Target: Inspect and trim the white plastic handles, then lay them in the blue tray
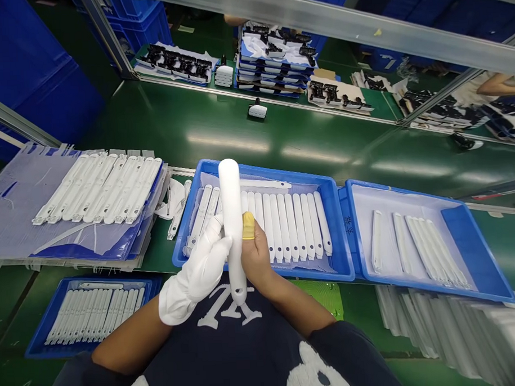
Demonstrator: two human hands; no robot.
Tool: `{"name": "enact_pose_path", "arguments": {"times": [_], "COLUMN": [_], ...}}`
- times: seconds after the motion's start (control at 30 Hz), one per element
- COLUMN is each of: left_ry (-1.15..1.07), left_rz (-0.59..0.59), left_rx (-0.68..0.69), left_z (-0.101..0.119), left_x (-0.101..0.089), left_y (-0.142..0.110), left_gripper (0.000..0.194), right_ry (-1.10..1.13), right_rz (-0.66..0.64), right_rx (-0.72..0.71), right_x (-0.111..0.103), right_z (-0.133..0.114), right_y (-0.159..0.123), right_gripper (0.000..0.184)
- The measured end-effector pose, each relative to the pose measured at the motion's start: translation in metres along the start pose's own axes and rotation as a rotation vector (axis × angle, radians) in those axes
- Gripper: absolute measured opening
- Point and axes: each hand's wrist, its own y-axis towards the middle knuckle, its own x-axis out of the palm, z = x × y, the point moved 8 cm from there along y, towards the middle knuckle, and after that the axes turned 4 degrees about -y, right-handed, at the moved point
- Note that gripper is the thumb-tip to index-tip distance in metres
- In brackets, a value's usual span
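A long white plastic handle-like housing (pixel 231 216) is held upright before my chest, its rounded end up and a small hole near its lower end. My left hand (pixel 199 271), in a white glove, grips it from the left. On its other side my right hand (pixel 256 249) is closed against it, with a yellow finger cot (pixel 248 226) on the thumb. Behind the hands lies a blue tray (pixel 347 266) lined with thin sheet, holding a row of similar white housings (pixel 298 225). The held piece and my hands cover part of that row.
To the right, another blue tray (pixel 491 252) holds several white pieces. Stacked sheets (pixel 21 195) at left carry more white parts (pixel 101 187). A smaller blue tray (pixel 37 341) sits lower left. Across the green conveyor (pixel 162 117) stand trays of black parts (pixel 177 63) beneath a metal rail (pixel 319 22).
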Motion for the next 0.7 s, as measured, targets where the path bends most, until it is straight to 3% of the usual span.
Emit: {"name": "enact_pose_path", "arguments": {"times": [0.17, 0.4, 0.53, 0.7], "left_ry": [-0.043, -0.124, -0.160, -0.181], "left_rz": [0.036, -0.021, -0.080, -0.018], "left_rx": [-0.088, -0.147, -0.196, -0.213], "left_z": [-0.007, -0.009, -0.015, -0.014], "left_x": [-0.006, -0.004, -0.001, -0.002], "left_y": [0.005, 0.005, 0.004, 0.003], "left_gripper": [0.035, 0.030, 0.038, 0.036], "right_ry": [0.048, 0.069, 0.062, 0.055], "right_rz": [0.004, 0.036, 0.048, 0.048], "right_rx": [0.084, 0.130, 0.156, 0.154], "right_x": [0.000, -0.002, -0.003, -0.003], "right_z": [0.003, 0.005, 0.007, 0.007], "right_y": [0.004, 0.005, 0.006, 0.006], "right_gripper": [0.050, 0.056, 0.058, 0.059]}}
